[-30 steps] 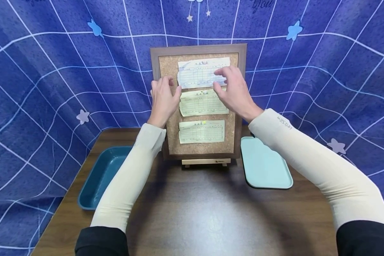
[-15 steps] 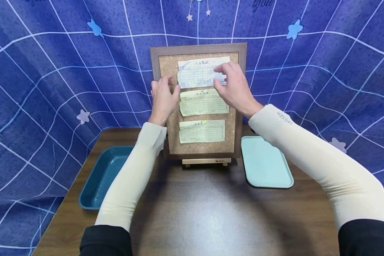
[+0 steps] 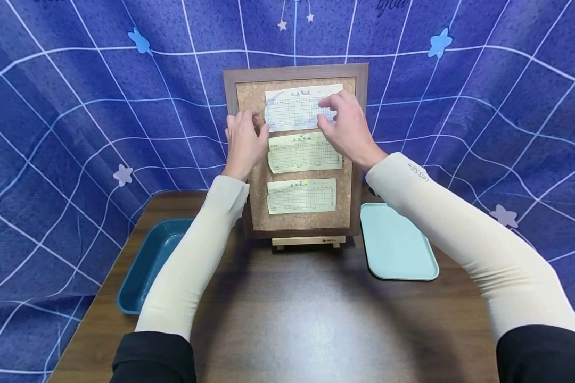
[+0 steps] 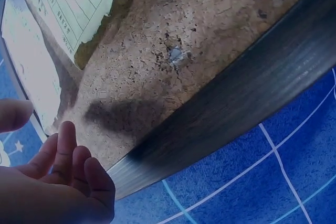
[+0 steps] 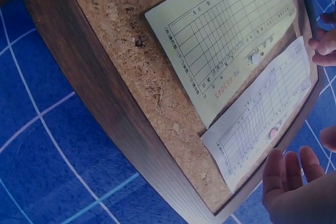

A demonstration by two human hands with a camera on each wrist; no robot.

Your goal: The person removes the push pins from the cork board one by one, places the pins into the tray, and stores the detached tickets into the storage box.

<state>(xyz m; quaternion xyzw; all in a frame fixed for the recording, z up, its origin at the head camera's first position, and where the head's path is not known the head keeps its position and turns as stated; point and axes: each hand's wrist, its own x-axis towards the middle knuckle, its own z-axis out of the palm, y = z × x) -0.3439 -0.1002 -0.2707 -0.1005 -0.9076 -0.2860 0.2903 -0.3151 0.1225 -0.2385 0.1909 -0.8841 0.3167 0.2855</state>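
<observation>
A framed cork board [image 3: 299, 222] stands upright with several printed slips pinned to it. The top white slip [image 3: 287, 111] hangs above a pale green slip [image 3: 304, 154] and a lower green slip [image 3: 302, 198]. At the left frame edge, beside the top slip, my left hand [image 3: 245, 142] hovers with loosely bent fingers, holding nothing. My right hand [image 3: 348, 127] hangs before the top slip's right part, thumb and fingers apart. In the right wrist view, a pink pin [image 5: 273, 133] and a white pin [image 5: 255, 57] hold the upper slips. A yellow pin [image 3: 305, 182] marks the lowest.
A small wooden easel [image 3: 309, 241] supports the board on the brown table [image 3: 287, 308]. To its left lies a deep teal tray [image 3: 139, 276], partly behind my left forearm. A flat light-blue tray [image 3: 397, 250] lies to the right. A blue patterned curtain [image 3: 182, 106] hangs behind.
Both hands stay in nearly the same place before the board. The right thumb sits slightly closer to the index finger. The slips have not moved.
</observation>
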